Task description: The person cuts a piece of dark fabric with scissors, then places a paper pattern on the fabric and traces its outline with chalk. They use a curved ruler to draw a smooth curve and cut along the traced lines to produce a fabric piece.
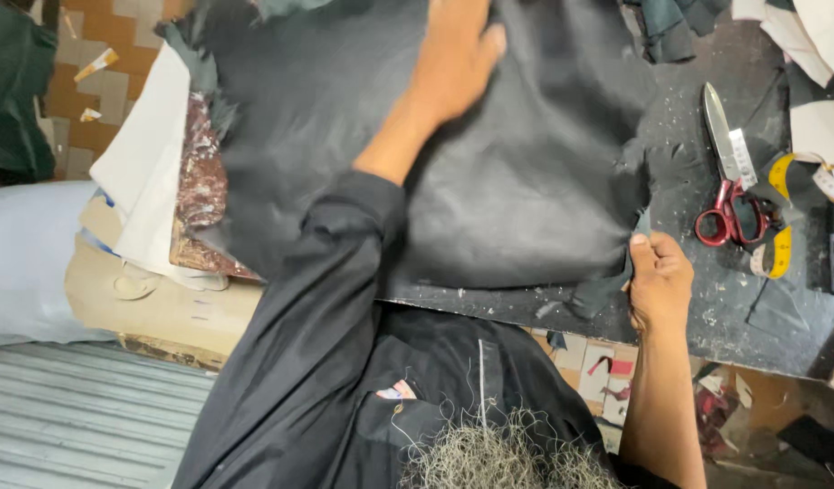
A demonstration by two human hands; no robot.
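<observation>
- White sheets of stiff material (145, 172) lie stacked at the left edge.
- The large black leather hide (526, 172) covers the dark worktable (779, 317) at centre.
- The left hand (458, 59) presses flat and open on the hide, top centre.
- The right hand (657, 281) pinches the hide's lower-right edge.
- Red-handled scissors (729, 181) lie at right.

One black hide (517, 181) on table (707, 299); two hands, left (458, 54), right (657, 281); one scissors (729, 181), one tape measure (779, 217) right of hide.
</observation>
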